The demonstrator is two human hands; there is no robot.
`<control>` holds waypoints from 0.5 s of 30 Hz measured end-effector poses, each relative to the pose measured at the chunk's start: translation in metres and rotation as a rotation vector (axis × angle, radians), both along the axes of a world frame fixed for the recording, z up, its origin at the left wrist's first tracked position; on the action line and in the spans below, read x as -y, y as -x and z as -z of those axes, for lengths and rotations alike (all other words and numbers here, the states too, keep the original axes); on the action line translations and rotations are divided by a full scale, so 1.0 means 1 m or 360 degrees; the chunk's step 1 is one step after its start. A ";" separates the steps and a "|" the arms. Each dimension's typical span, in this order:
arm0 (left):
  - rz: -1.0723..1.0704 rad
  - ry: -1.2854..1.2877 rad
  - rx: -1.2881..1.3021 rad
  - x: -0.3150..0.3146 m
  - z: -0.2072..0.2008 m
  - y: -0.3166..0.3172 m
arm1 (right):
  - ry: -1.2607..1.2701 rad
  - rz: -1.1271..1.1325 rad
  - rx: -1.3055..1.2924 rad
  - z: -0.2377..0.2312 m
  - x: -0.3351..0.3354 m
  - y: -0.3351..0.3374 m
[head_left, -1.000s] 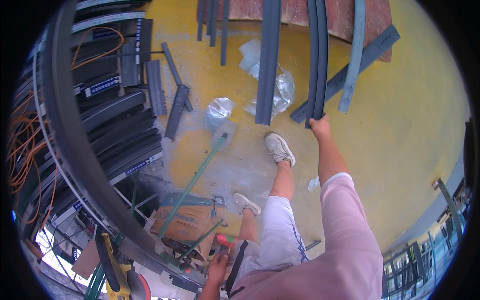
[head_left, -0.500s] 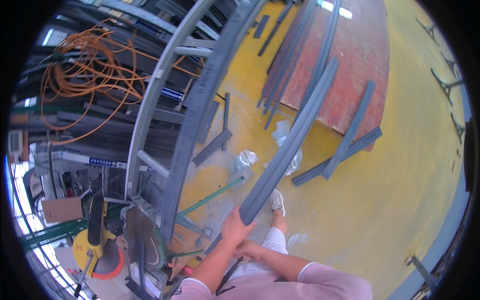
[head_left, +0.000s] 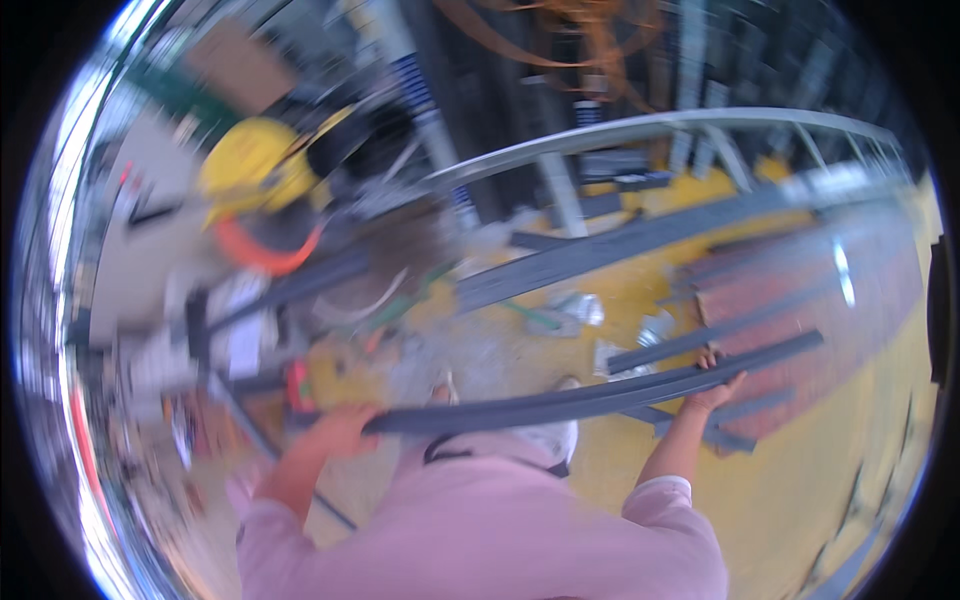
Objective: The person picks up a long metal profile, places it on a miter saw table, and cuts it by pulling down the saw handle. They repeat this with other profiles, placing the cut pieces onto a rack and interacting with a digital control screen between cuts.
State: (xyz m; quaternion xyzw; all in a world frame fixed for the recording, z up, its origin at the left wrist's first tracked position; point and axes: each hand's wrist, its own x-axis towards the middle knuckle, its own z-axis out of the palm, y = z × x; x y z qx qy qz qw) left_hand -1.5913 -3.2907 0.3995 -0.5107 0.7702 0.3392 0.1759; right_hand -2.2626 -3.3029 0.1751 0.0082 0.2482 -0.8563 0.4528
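Observation:
Across my front I carry a bundle of long dark grey bars [head_left: 560,400], roughly level and slightly higher on the right. My left hand [head_left: 345,430] is closed round the bundle near its left end, somewhat smeared by motion. Toward the other end my right hand [head_left: 718,385] grips it, fingers curled over the far side. How many bars lie in the bundle is hard to make out. Just beyond my right hand, another grey bar [head_left: 680,345] runs nearly alongside it.
At the left stands a yellow cut-off saw [head_left: 255,170] with an orange-red disc. A silver ladder [head_left: 640,125] and a wide grey plank [head_left: 620,245] stretch across ahead. A red board [head_left: 870,310] is at the right. Orange cable [head_left: 590,45] hangs at the back.
My view has swung left toward the saw. My hands, close together before, are now wide apart, the right one farther along the bars. The bundle has turned from pointing ahead to lying crosswise.

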 end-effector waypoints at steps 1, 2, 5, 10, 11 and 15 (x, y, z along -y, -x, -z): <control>-0.0019 0.0099 0.0092 0.001 0.004 -0.013 | -0.0057 -0.0138 0.0033 0.002 0.015 -0.012; -0.0031 0.0179 0.0137 0.006 0.002 -0.025 | -0.0480 -0.0095 0.0067 -0.002 0.035 -0.040; -0.0218 0.0307 0.0104 0.014 0.037 -0.102 | -0.1148 -0.0022 -0.0290 -0.075 0.090 -0.174; -0.0774 0.0522 -0.0035 0.030 0.055 -0.256 | -0.0602 -0.0306 -0.0184 -0.107 0.126 -0.330; -0.0897 0.0418 0.0051 0.040 0.056 -0.286 | -0.0533 -0.0405 -0.0241 -0.097 0.136 -0.351; -0.0902 0.0512 0.0059 0.101 0.064 -0.398 | -0.0752 -0.0588 -0.0324 -0.002 0.184 -0.397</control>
